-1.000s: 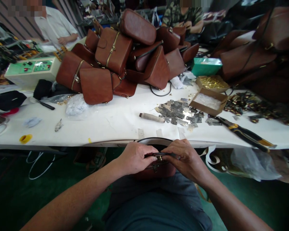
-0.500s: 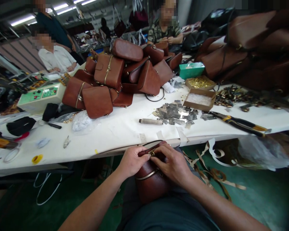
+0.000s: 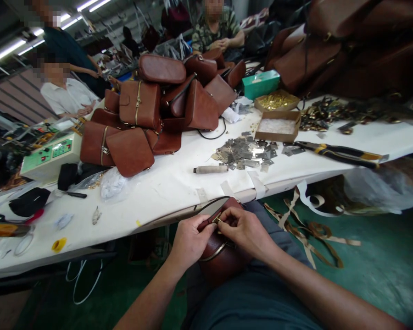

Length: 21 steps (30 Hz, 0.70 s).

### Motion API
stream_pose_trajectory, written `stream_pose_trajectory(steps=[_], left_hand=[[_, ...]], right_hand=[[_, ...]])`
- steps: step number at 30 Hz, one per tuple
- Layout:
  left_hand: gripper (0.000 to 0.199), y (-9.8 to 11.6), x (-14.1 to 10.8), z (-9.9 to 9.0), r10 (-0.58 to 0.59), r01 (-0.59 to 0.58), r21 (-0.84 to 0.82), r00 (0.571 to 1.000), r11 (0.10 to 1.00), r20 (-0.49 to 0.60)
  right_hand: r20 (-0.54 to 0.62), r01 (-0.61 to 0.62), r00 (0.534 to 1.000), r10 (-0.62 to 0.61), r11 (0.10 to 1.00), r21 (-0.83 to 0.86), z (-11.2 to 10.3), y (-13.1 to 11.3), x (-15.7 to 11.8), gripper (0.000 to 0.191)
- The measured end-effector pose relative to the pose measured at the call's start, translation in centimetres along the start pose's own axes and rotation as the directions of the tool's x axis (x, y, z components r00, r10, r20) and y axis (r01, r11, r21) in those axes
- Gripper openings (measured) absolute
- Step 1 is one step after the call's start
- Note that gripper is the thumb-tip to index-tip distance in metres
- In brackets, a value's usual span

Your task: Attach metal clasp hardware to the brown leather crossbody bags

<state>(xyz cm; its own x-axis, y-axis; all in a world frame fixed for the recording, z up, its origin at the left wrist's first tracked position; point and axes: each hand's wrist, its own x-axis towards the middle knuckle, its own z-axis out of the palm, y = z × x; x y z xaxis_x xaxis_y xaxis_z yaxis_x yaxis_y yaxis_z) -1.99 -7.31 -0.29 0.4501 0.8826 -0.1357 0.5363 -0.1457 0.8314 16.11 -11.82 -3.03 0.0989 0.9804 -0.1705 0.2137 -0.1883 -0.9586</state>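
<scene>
A brown leather bag (image 3: 223,266) with a curved metal zipper rests on my lap against the table edge. My left hand (image 3: 192,240) grips its upper edge, thumb on top beside a small brass clasp (image 3: 216,219). From the other side, my right hand (image 3: 244,229) pinches at this clasp with thumb and forefinger, its other fingers curled. The fingers hide part of the clasp and of the bag's top.
On the white table (image 3: 165,183) lie brown bags (image 3: 139,105), metal plates (image 3: 244,151), a thread spool (image 3: 211,169), pliers (image 3: 340,153) and a box of brass parts (image 3: 277,101). Straps (image 3: 316,233) lie on the green floor. Several people are across the table.
The view has turned and tilted a little. My right fingers have drawn closer together at the clasp, which shows more plainly now. My left hand keeps its hold on the bag.
</scene>
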Motion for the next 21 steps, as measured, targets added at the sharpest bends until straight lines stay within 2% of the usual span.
stream_pose_trajectory(steps=[3, 7, 9, 11, 13, 16, 21], left_hand=[[0.021, -0.2, -0.2, 0.2, 0.025, -0.025, 0.035, 1.000, 0.999, -0.015], [0.022, -0.3, -0.2, 0.2, 0.037, -0.037, 0.060, 0.999, 0.997, -0.006], [0.023, -0.3, -0.2, 0.2, 0.033, -0.033, 0.067, 0.999, 0.997, -0.003], [0.022, -0.1, -0.1, 0.3, 0.026, -0.026, 0.082, 1.000, 0.996, -0.002], [0.022, -0.1, 0.0, 0.4, 0.025, -0.024, 0.112, 1.000, 0.993, -0.009], [0.021, -0.1, 0.1, 0.6, 0.027, -0.022, 0.149, 0.999, 0.989, -0.027], [0.023, -0.4, 0.0, 0.9, 0.048, -0.042, 0.162, 0.998, 0.986, -0.033]], right_hand=[[0.036, -0.040, 0.999, 0.038, 0.996, 0.077, -0.1, 0.3, -0.1, 0.014], [0.138, -0.165, 0.982, 0.126, 0.934, 0.317, 0.0, 0.8, 0.2, 0.019], [0.147, -0.175, 0.980, 0.134, 0.932, 0.319, 0.0, 0.9, 0.4, 0.017], [0.113, -0.115, 0.989, 0.095, 0.975, 0.190, -0.2, 0.8, 0.4, 0.010], [0.044, -0.008, 0.999, 0.010, 0.999, -0.041, -0.5, 0.4, 0.4, 0.007], [0.005, 0.072, 0.997, -0.074, 0.952, -0.298, -1.0, -0.3, 0.4, 0.012], [0.116, 0.034, 0.993, 0.004, 0.946, -0.323, -1.5, -0.7, 0.5, 0.018]])
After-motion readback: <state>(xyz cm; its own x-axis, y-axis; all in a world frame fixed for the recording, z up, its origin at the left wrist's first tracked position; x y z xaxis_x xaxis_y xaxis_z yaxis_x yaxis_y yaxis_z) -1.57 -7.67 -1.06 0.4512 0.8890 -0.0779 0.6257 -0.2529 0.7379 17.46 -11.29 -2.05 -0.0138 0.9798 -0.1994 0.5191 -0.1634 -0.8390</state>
